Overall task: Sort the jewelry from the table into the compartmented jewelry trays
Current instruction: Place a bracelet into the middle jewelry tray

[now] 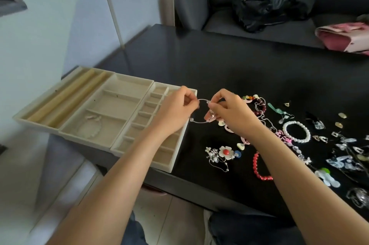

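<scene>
A thin silver wire bangle (196, 121) hangs between both hands just above the table, beside the right edge of the trays. My left hand (176, 108) pinches its left top; my right hand (229, 112) pinches its right side with the charms. Three beige trays lie side by side at the table's left: a ring-roll tray (50, 103), a middle tray (111, 105) with a thin chain bracelet (90, 126) in a near compartment, and a small-compartment tray (177, 156). Loose jewelry covers the black table (219, 65): a white pearl bracelet (297, 131), a red bead bracelet (259, 168), a flower brooch (225, 152).
Several earrings and clear packets (343, 144) lie at the far right. A grey sofa holds a black plastic bag (267, 5) and a pink bag (345, 37) behind the table. The trays overhang the table's left edge above the tiled floor.
</scene>
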